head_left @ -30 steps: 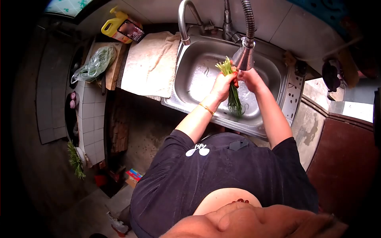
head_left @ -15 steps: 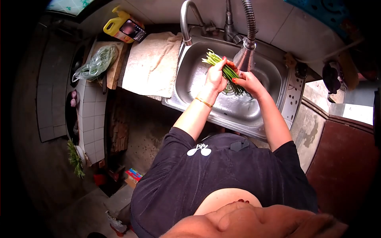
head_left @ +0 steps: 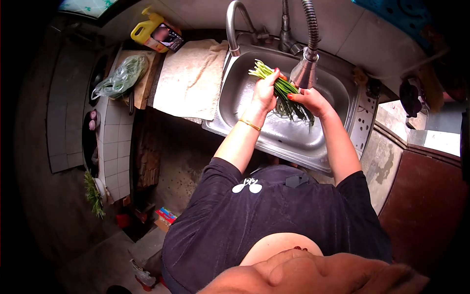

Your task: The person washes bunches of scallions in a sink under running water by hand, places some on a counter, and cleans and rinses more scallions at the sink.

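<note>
A bunch of chives (head_left: pixel 285 91) is held slantwise over the sink (head_left: pixel 235 105), pale stem ends at upper left and dark green leaves hanging toward lower right. My left hand (head_left: pixel 265 93) is closed around the stem half, with its thumb along the top. Farther down the leaves, my right hand (head_left: pixel 314 102) grips the bunch with the thumb in front; its other fingers are mostly hidden. Just above that hand is the metal spray head (head_left: pixel 304 71) of the tap. Whether water is running is hard to make out.
A curved faucet (head_left: pixel 234 29) rises at the sink's back left. Left of the basin lie a beige cloth (head_left: pixel 188 78), a clear plastic bag of greens (head_left: pixel 125 78) and a yellow jug (head_left: pixel 147 32) with a phone (head_left: pixel 167 37) against it. A perforated ledge (head_left: pixel 363 115) borders the right side.
The leaf ends now spread lower and farther right. My right hand has shifted slightly right along the bunch, while my left hand keeps its hold. The whole view has shifted a little.
</note>
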Motion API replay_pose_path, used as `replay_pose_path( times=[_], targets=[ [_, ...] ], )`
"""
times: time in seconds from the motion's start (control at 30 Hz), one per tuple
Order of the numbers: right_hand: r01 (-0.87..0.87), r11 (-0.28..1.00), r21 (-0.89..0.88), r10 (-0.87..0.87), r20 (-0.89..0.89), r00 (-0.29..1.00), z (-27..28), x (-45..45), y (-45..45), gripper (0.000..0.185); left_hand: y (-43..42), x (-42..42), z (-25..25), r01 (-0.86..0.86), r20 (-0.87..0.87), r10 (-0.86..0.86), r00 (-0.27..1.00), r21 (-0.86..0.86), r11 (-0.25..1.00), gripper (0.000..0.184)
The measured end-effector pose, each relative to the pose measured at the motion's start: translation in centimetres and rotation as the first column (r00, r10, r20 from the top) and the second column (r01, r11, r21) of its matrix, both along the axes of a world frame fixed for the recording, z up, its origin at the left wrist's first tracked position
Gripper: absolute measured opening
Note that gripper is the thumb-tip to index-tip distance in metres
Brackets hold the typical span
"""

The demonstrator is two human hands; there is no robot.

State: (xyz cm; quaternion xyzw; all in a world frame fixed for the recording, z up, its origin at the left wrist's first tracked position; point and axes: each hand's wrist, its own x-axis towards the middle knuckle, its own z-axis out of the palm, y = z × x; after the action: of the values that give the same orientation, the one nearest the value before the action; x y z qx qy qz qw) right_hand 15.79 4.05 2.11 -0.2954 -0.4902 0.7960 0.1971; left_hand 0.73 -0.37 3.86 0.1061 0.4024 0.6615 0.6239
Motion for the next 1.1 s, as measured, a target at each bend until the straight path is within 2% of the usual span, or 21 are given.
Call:
replay_pose_path(
  times=[0.1,0.17,0.23,0.27,0.37,0.4,0.43,0.5,0.57,0.67,0.7,0.73,0.77,0.8,0.83,0.9,0.93,0.97,1.07,1.1],
  targets=[
    [-0.066,0.998,0.007,0.066,0.01,0.998,-1.3,-0.3,0.4,0.032,0.2,-0.2,-0.9,0.007,-0.066,-0.006,0.998,0.025,1.0,0.021],
    [-0.008,1.0,-0.026,0.007,-0.02,1.0,-0.8,-0.4,0.3,0.031,0.0,-0.4,-0.1,0.011,0.044,-0.012,0.999,0.027,1.0,0.021],
    [0.048,0.997,-0.058,-0.05,-0.034,0.998,0.4,-0.7,0.0,0.032,0.2,-0.8,-0.9,0.006,0.029,-0.008,1.0,0.051,0.999,0.021],
    [-0.035,0.997,-0.063,0.035,-0.011,0.999,-2.4,-0.5,0.8,0.035,0.2,-0.8,-1.1,-0.002,0.027,0.0,1.0,0.057,0.998,0.021],
    [0.022,0.976,-0.217,-0.054,-0.142,0.988,-1.0,-0.8,0.1,0.039,0.0,-0.7,-1.2,-0.028,0.063,0.023,0.998,0.076,0.997,0.022],
    [-0.018,0.969,-0.248,-0.024,-0.164,0.986,-1.5,-1.1,-0.1,0.042,0.0,-0.7,-1.4,-0.038,0.103,0.029,0.994,0.084,0.996,0.022],
    [-0.089,0.98,-0.176,0.061,-0.157,0.986,-1.7,-1.1,-0.2,0.044,-0.1,-0.7,-1.6,-0.046,0.144,0.033,0.989,0.089,0.995,0.022],
    [-0.102,0.978,-0.184,0.062,-0.208,0.976,-2.4,-1.5,-0.6,0.042,-0.1,-0.6,-2.1,-0.106,0.206,0.083,0.975,0.102,0.989,0.023],
    [-0.092,0.985,-0.145,0.066,-0.177,0.982,-3.7,-2.0,-0.8,0.032,-0.2,-0.6,-1.9,-0.12,0.251,0.091,0.964,0.102,0.988,0.022],
    [-0.023,0.999,0.049,0.021,0.025,0.999,-4.5,-2.5,-0.8,0.024,-0.3,-0.8,-1.8,-0.152,0.303,0.121,0.945,0.083,0.985,0.019],
    [-0.047,0.824,0.565,0.021,0.052,0.998,-4.8,-2.8,-0.6,0.018,-0.3,-1.0,-1.8,-0.171,0.335,0.132,0.933,0.088,0.981,0.018],
    [0.015,0.405,0.914,-0.144,0.048,0.988,-5.1,-3.1,-0.4,0.012,-0.4,-1.1,-1.8,-0.159,0.353,0.114,0.929,0.101,0.982,0.017],
    [0.056,0.051,0.997,-0.192,-0.045,0.98,-5.4,-3.3,-0.4,0.01,-0.4,-1.1,-1.8,-0.184,0.338,0.149,0.929,0.076,0.98,0.017],
    [-0.049,0.225,0.973,-0.134,0.081,0.988,-5.1,-3.1,-0.4,0.015,-0.7,-1.1,-1.7,-0.205,0.342,0.168,0.925,0.074,0.976,0.017],
    [-0.023,0.163,0.986,-0.151,0.048,0.987,-4.4,-3.0,-0.6,0.014,-0.9,-1.3,-1.3,-0.223,0.346,0.185,0.92,0.073,0.972,0.017],
    [0.04,0.647,0.762,-0.092,0.026,0.995,-4.8,-3.0,-0.9,0.022,-1.5,-1.6,-0.6,-0.237,0.224,0.214,0.951,0.08,0.968,0.017],
    [-0.104,0.831,0.546,0.0,0.186,0.983,-4.1,-2.2,-0.9,0.027,-1.8,-2.2,0.3,-0.234,0.256,0.197,0.946,0.119,0.965,0.017],
    [-0.144,0.823,0.55,0.015,0.234,0.972,-7.5,-1.8,-0.6,0.026,-2.0,-3.0,1.1,-0.233,0.285,0.181,0.941,0.16,0.959,0.017],
    [-0.009,0.951,0.309,0.009,0.002,1.0,-8.4,-0.6,-1.8,0.023,-2.3,-4.6,1.0,-0.236,0.217,0.206,0.954,0.12,0.964,0.018],
    [-0.024,0.931,0.364,0.01,0.042,0.999,-9.0,-0.6,-1.5,0.022,-2.5,-4.6,1.1,-0.254,0.209,0.228,0.951,0.104,0.962,0.018]
  ],
)
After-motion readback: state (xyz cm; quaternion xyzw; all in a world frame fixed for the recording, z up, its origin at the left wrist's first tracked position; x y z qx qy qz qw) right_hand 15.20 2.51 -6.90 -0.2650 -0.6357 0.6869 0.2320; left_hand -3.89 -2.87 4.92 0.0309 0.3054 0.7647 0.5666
